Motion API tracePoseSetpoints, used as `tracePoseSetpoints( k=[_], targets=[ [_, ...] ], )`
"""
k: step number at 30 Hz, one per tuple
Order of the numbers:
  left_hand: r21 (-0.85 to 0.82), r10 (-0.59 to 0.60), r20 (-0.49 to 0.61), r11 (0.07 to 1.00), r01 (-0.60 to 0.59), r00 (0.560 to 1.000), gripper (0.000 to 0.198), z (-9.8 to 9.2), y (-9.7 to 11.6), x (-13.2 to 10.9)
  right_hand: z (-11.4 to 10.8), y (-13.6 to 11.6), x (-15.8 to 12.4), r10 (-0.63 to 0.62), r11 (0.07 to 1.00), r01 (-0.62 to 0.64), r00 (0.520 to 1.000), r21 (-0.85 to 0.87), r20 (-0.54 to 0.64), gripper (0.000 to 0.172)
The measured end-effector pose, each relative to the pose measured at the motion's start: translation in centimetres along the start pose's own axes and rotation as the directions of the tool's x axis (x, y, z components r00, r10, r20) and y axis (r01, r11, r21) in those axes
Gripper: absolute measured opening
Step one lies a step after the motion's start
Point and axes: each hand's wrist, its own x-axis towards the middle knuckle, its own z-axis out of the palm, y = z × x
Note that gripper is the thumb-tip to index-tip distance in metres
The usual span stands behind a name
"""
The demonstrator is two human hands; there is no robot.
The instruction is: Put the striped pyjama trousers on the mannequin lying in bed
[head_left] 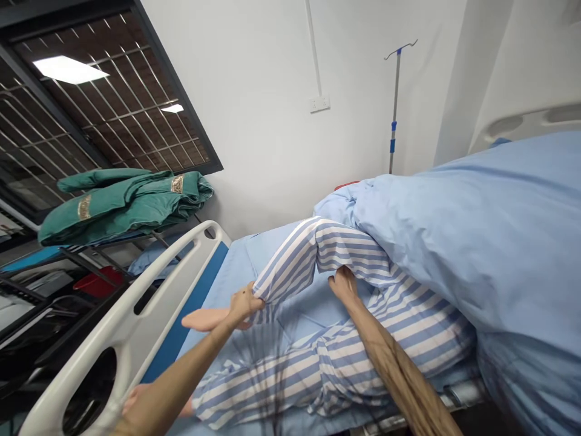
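Note:
On the bed lies a figure in blue-and-white striped trousers, with smooth, doll-like feet. Its far leg [290, 260] is bent, the knee raised off the sheet. My left hand [245, 303] is closed around that leg at the ankle, by the trouser cuff, just above the bare foot [204, 318]. Under the raised thigh, close behind the knee, my right hand [344, 283] is curled against the striped cloth; its fingertips are partly hidden. The near leg [290, 375] lies stretched out on the mattress. A light blue quilt [436, 224] covers the upper body.
A white footboard [131, 339] closes off the bed's left end. Beyond it, folded green padded clothing [131, 203] rests on a rack above a red basin [97, 282]. An infusion pole [394, 115] stands by the wall. Dark hair strands hang across the lower view.

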Motion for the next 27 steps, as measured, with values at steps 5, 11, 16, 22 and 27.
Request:
tracePoseSetpoints(
  k=[5, 11, 16, 22, 27],
  targets=[
    [0.179, 0.058, 0.008, 0.982, -0.058, 0.998, 0.042, -4.3, -2.8, 0.0, 0.8, 0.0, -0.2, -0.026, 0.999, 0.027, 0.999, -0.032, 0.04, 0.038],
    [0.344, 0.124, 0.014, 0.931, -0.121, 0.992, 0.04, -8.3, -4.2, 1.0, 1.0, -0.1, -0.4, -0.036, 0.998, 0.041, 0.995, -0.043, 0.098, 0.039],
    [0.426, 0.13, 0.049, 0.894, -0.139, 0.99, 0.037, -10.7, -4.4, 1.6, 1.1, -0.2, -0.6, -0.049, 0.998, 0.054, 0.988, -0.031, 0.144, 0.039],
    [0.511, 0.23, 0.092, 0.824, -0.244, 0.969, 0.048, -12.5, -5.2, 2.4, 1.6, 0.0, -0.6, -0.069, 0.996, 0.078, 0.975, -0.035, 0.212, 0.039],
    [0.556, 0.266, 0.069, 0.79, -0.258, 0.962, 0.055, -14.0, -5.5, 4.0, 1.7, 0.1, -0.8, -0.1, 0.994, 0.11, 0.965, -0.024, 0.243, 0.044]
  ],
)
